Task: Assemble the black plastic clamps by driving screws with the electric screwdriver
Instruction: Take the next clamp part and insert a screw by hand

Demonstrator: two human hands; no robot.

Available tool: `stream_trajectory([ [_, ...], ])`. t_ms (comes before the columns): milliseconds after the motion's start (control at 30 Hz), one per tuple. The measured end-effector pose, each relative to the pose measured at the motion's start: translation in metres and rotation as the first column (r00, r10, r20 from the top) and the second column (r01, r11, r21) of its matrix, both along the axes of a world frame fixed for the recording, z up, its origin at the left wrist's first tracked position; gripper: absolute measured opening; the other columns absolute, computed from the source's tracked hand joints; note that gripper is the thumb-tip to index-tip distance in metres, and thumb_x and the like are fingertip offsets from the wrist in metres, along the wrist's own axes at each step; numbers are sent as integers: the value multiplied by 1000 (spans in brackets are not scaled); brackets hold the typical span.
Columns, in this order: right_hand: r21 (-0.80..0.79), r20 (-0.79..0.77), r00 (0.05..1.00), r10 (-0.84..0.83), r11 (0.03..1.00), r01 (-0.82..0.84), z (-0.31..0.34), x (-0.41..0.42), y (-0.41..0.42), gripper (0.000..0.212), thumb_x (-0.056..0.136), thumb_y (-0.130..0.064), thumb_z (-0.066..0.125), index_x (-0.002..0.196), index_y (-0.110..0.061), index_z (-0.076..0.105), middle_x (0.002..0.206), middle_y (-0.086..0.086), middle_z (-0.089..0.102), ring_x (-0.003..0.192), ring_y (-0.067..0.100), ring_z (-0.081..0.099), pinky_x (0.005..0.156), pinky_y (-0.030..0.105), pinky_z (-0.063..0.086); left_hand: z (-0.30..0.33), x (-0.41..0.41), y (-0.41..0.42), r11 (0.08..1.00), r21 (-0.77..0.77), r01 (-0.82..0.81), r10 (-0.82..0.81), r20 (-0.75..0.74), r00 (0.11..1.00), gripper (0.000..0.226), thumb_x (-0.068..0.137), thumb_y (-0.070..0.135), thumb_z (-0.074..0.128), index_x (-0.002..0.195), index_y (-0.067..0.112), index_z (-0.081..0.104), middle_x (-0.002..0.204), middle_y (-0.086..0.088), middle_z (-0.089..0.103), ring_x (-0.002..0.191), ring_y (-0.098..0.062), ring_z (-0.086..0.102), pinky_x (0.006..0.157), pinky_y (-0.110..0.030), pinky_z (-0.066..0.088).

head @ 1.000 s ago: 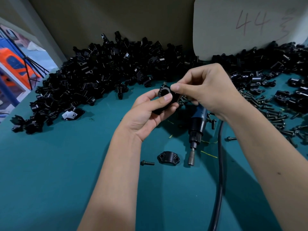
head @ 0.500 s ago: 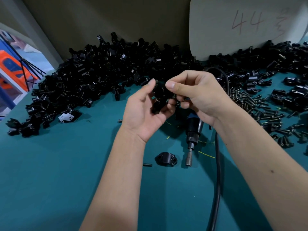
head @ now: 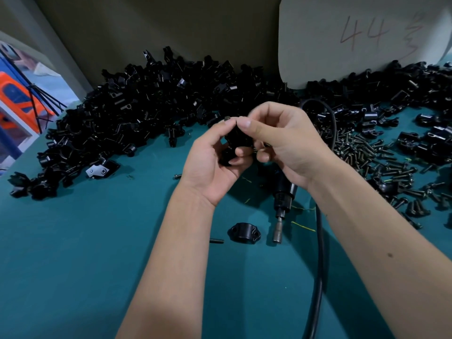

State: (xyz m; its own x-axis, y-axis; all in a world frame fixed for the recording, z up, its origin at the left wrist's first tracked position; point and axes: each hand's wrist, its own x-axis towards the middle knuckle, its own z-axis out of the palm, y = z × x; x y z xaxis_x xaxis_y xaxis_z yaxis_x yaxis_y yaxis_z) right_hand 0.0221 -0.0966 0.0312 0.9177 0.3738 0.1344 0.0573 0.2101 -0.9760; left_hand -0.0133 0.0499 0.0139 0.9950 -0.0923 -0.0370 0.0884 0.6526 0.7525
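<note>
At frame centre I keep my left hand [head: 215, 155] and right hand [head: 281, 140] pinched together on one clamp [head: 236, 140], seating its screw (screwdriver [head: 281, 199] parked below).

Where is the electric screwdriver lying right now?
Head view: the electric screwdriver lies on the teal table, centre-right, under the right hand, beside a loose black plastic clamp half.

Small black plastic clamp piece [head: 238, 140] between both hands — mostly hidden by fingers, motion-blurred, shape unclear. Blue-black electric screwdriver [head: 282, 194] under right hand [head: 286, 145] — upper body covered. Short dark screw [head: 217, 240] by left forearm, head hidden.
</note>
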Motion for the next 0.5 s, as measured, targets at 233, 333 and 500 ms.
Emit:
stream_trajectory([
  [233, 66, -36, 998, -46, 997, 48, 1, -3, 7, 27, 88, -10, 80, 70, -11, 60, 55, -4, 45, 45, 7, 45, 41, 18, 37, -3, 1, -3, 999, -44, -2, 1, -17, 1000, 20, 90, 20, 59, 98, 4, 69, 93, -15, 66, 57, -9, 41, 48, -15, 31],
  [333, 56, -66, 996, 59, 997, -55, 3, -3, 2, 14, 96, -20, 73, 88, -9, 70, 66, 2, 50, 51, 10, 57, 46, 19, 44, -3, 1, -1, 998, -59, -6, 4, -40, 999, 26, 92, 22, 58, 83, 8, 78, 82, -15, 64, 57, -9, 41, 49, -15, 30],
  [500, 3, -16, 999, -34, 999, 34, 4, -6, 8, 16, 94, -8, 73, 80, -8, 65, 67, 5, 47, 54, 11, 46, 44, 20, 41, -2, 1, 0, 997, -80, 2, -5, -43, 999, 27, 94, 23, 58, 92, 3, 77, 85, -15, 64, 57, -8, 41, 51, -16, 27],
])
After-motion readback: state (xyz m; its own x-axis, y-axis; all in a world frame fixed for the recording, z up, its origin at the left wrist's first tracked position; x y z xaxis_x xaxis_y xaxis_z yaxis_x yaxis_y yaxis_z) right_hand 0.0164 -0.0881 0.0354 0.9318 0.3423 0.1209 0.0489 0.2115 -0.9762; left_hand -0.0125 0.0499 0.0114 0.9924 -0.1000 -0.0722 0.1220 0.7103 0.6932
